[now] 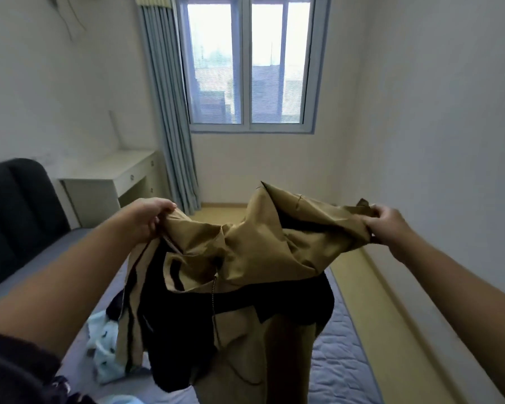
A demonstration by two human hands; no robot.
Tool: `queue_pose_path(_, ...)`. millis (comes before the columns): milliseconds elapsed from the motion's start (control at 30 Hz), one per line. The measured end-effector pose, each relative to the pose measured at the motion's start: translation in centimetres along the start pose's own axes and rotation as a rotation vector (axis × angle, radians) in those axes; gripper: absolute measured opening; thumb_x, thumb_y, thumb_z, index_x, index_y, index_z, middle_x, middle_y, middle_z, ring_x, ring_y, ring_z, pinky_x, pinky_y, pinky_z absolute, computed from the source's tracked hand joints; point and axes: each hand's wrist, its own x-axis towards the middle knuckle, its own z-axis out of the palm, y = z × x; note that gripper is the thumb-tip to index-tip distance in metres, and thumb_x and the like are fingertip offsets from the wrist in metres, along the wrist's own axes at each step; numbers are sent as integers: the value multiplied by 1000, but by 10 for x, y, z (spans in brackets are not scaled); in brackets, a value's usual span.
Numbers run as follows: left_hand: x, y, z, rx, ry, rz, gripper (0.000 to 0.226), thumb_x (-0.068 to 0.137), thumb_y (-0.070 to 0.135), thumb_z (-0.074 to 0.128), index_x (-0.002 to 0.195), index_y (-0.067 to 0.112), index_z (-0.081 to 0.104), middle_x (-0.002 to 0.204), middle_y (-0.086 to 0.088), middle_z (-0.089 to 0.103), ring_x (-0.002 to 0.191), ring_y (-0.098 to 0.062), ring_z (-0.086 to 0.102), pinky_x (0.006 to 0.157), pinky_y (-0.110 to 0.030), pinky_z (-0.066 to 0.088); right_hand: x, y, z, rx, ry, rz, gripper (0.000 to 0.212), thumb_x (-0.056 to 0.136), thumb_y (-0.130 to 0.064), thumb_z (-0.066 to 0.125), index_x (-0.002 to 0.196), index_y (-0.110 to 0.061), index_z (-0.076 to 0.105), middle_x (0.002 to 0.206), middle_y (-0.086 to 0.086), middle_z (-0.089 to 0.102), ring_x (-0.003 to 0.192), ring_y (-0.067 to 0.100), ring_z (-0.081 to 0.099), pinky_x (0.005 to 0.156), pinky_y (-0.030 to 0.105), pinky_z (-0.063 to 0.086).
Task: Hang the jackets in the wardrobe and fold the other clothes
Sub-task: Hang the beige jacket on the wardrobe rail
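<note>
So my left hand's fingers [166, 207] are pinched on one shoulder of the tan jacket [245, 246] and my right hand's fingers [375, 212] are bunched round the other, both hands clamped on cloth, with the jacket held up in the air over the bed [343, 355], its hem dangling toward the near edge. It looks like thin shell fabric with a dark lining, so my guess is light, floppy and a bit slick, nothing stiff about it. Shoulders or collar seem like the spots to hold so a hanger can slide in. Count: one jacket, two hands on it, and one pale blue garment [102, 341] crumpled on the bed near its near edge, left of the jacket. There's a dark scrap beside it, can't tell what.
</note>
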Motion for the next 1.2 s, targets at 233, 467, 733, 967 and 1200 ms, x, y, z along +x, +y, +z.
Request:
queue_pose_path(233,-26,74,38,-52,20,301,6,88,7,59,91,7,54,68,-5,42,50,-12,36,28,-8,27,-10,-4,13,-686,-755,208,50,86,-22,68,130,-24,44,120,4,57,104,17,59,91,36,48)
queue_pose_path(467,-44,111,59,-145,-58,385,19,85,5,63,103,3,59,84,-9,53,69,-15,56,42,-18,46,-30,-50,96,-98,-783,-392,72,84,2,66,142,-24,31,139,-4,40,126,6,38,93,10,43)
queue_pose_path(733,-49,128,35,-128,-131,340,11,90,-1,51,83,4,57,82,-8,52,69,-13,52,38,-15,45,-39,-109,83,-29,-1323,-222,39,89,-12,60,123,-27,48,120,-1,59,107,14,62,90,31,53)
queue_pose_path(967,-59,124,48,-223,-184,310,15,91,2,49,79,6,56,76,-7,50,63,-13,51,39,-16,46,-46,-122,122,-103,-503,-545,13,89,-7,62,92,5,63,83,9,59,77,16,54,73,32,48)
queue_pose_path(1200,-67,84,45,179,-153,410,27,97,31,49,111,8,51,93,-8,60,78,-18,59,62,-29,52,-36,-162,121,204,-283,-265,22,94,-11,55,106,6,62,75,6,57,65,14,54,59,22,45)
